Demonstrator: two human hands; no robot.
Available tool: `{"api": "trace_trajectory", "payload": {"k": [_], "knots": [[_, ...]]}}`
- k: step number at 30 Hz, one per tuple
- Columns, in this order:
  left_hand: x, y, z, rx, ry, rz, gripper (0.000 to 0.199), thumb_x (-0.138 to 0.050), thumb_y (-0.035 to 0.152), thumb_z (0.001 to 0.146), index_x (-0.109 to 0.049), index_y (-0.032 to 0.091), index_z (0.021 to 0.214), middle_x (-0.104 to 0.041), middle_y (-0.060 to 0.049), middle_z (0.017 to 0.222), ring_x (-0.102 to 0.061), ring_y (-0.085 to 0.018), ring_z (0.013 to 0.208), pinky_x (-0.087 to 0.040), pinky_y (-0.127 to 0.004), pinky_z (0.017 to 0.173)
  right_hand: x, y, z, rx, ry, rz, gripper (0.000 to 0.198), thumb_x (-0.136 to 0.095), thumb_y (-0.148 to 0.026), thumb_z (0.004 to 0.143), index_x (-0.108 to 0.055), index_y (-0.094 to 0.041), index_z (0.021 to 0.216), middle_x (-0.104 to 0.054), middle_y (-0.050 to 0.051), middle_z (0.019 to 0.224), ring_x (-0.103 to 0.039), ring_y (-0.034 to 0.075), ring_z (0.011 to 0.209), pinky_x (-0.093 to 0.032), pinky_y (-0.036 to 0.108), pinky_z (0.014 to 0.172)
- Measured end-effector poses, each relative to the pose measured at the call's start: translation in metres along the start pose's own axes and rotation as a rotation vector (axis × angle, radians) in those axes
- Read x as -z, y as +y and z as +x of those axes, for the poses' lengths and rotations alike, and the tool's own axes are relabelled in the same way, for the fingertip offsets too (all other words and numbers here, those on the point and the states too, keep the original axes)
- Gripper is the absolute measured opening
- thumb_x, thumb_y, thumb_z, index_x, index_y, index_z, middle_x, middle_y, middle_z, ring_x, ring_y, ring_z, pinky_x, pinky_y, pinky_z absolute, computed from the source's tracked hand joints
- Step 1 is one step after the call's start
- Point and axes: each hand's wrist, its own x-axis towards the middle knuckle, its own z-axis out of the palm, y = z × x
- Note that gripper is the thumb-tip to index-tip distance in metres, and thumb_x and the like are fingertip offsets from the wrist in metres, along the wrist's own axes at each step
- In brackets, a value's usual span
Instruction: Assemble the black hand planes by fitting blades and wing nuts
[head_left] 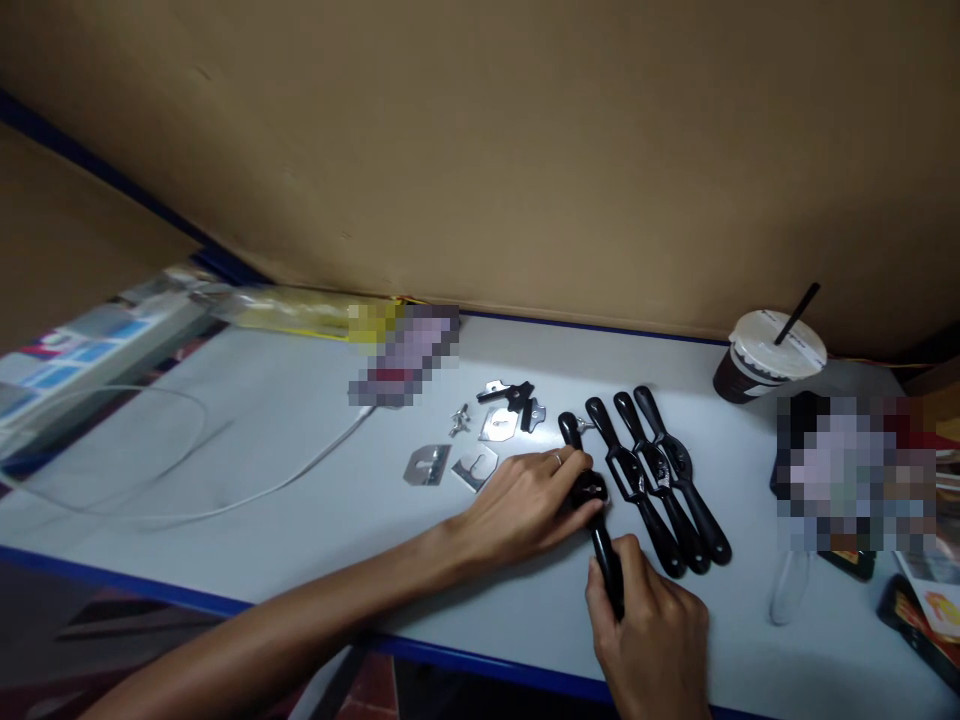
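A black spokeshave (604,545) lies lengthwise between my two hands on the grey table. My left hand (529,500) is closed around its middle, with the fingers at the body and a ring on one finger. Lower down, my right hand (649,625) grips the near handle. Just to the right lie three more black spokeshaves (637,475) side by side. Left of the held one are a flat steel blade (427,465), another steel blade (475,466) partly behind my left hand, black cap pieces (517,397) and a small heap of screws (460,419).
A lidded drink cup (769,360) with a black straw stands at the back right. A white cable (300,475) loops across the left side from a blurred phone-like object (409,355). Packets and blurred items crowd the right edge. A cardboard-brown wall (480,160) rises behind the table.
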Motion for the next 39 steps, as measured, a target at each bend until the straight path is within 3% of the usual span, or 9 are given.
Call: {"api": "trace_trajectory", "payload": {"k": [3,8,13,16,21,24,30,39], "knots": [[0.005,-0.005,0.000,-0.089,0.019,-0.071,0.016,-0.045,0.022,0.098,-0.056,0.016,0.109,-0.065,-0.007,0.093,-0.061,-0.017,0.075,-0.050,-0.029,0.062,0.000,0.001,0.000,0.005,0.000,0.012,0.037,-0.031,-0.030,0.108,-0.056,-0.021,0.083,-0.059,-0.005,0.054,-0.057,0.012,0.041,-0.030,0.028,0.047],[0.011,-0.008,0.003,-0.101,0.025,-0.220,0.034,-0.047,0.013,0.091,-0.054,0.016,0.124,-0.064,-0.011,0.109,-0.058,-0.023,0.100,-0.057,-0.039,0.081,0.001,0.001,0.000,-0.002,-0.008,0.028,0.036,-0.033,-0.029,0.107,-0.056,-0.022,0.081,-0.059,-0.004,0.054,-0.057,0.012,0.041,-0.030,0.028,0.047],[0.013,-0.010,0.006,-0.139,-0.016,-0.278,0.050,-0.043,0.003,0.085,-0.049,0.018,0.133,-0.066,-0.009,0.108,-0.056,-0.022,0.101,-0.057,-0.039,0.083,0.001,0.002,-0.001,-0.003,-0.021,0.034,0.034,-0.033,-0.029,0.107,-0.056,-0.021,0.083,-0.059,-0.004,0.055,-0.057,0.013,0.041,-0.030,0.028,0.047],[0.013,-0.009,0.007,-0.131,0.020,-0.245,0.045,-0.045,0.007,0.089,-0.050,0.017,0.132,-0.065,-0.009,0.106,-0.056,-0.022,0.099,-0.056,-0.040,0.084,0.001,0.002,-0.001,0.000,-0.026,0.032,0.034,-0.033,-0.029,0.107,-0.056,-0.022,0.083,-0.059,-0.004,0.055,-0.057,0.013,0.041,-0.030,0.028,0.047],[0.011,-0.006,0.007,-0.167,0.090,-0.180,0.013,-0.051,0.018,0.096,-0.060,0.016,0.105,-0.064,-0.007,0.094,-0.054,-0.020,0.086,-0.053,-0.035,0.075,0.001,0.002,0.000,-0.002,-0.020,0.029,0.035,-0.033,-0.030,0.108,-0.055,-0.022,0.083,-0.059,-0.004,0.055,-0.057,0.013,0.041,-0.029,0.029,0.047],[0.010,-0.005,0.007,-0.205,0.085,-0.201,0.015,-0.047,0.013,0.099,-0.060,0.015,0.105,-0.064,-0.007,0.093,-0.055,-0.018,0.084,-0.053,-0.031,0.073,0.002,0.002,0.000,-0.002,-0.017,0.032,0.035,-0.032,-0.031,0.108,-0.055,-0.022,0.083,-0.059,-0.004,0.054,-0.057,0.013,0.041,-0.030,0.028,0.048],[0.008,-0.004,0.005,-0.171,0.046,-0.067,0.032,-0.055,0.032,0.098,-0.057,0.015,0.124,-0.064,-0.012,0.110,-0.058,-0.024,0.098,-0.055,-0.042,0.083,0.002,0.002,0.001,0.000,-0.004,0.026,0.038,-0.030,-0.031,0.109,-0.056,-0.022,0.082,-0.060,-0.004,0.054,-0.057,0.012,0.041,-0.029,0.028,0.047],[0.006,-0.001,0.005,-0.202,0.070,-0.015,0.032,-0.056,0.031,0.097,-0.057,0.012,0.123,-0.065,-0.012,0.105,-0.057,-0.024,0.094,-0.054,-0.041,0.083,0.001,0.002,0.000,0.002,-0.002,0.033,0.038,-0.030,-0.032,0.109,-0.058,-0.021,0.085,-0.062,-0.004,0.056,-0.058,0.012,0.042,-0.030,0.028,0.048]]}}
